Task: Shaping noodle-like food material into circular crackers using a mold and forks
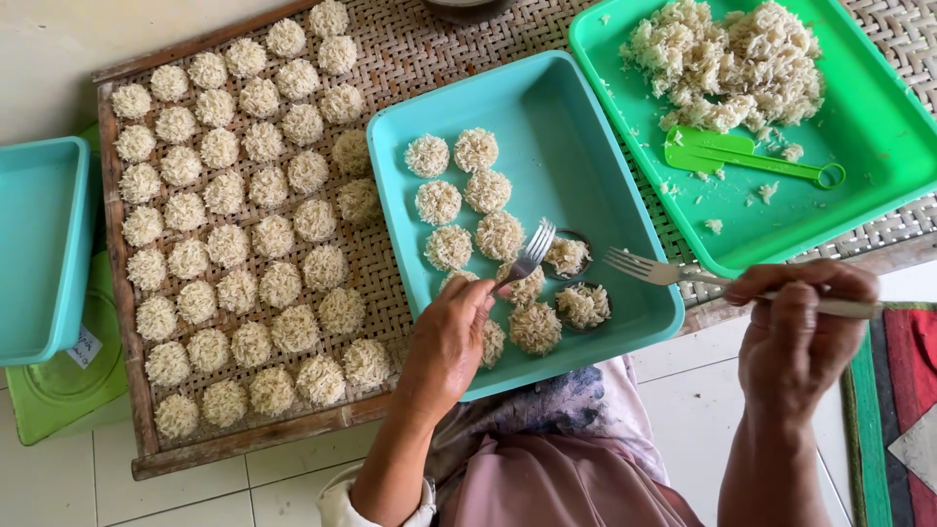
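Left hand (447, 344), closed on a fork (528, 258), lifts a rice disc (566, 256) from its small mould in the teal tray (547, 107), while right hand (795, 327) grips another fork (654, 269); work tines gently, lest discs crumble

Two metal forks (528, 257), tines level

Left hand (451, 342): covers part of one rice round and the handle of its fork (528, 259). Right hand (795, 332): hides the middle of the second fork's (649, 268) handle. Teal box (39, 244): cut by the left edge. Green tray (878, 127): cropped top and right. Dark bowl (464, 8): mostly beyond the top edge. Striped mat (898, 410): cut off at right.
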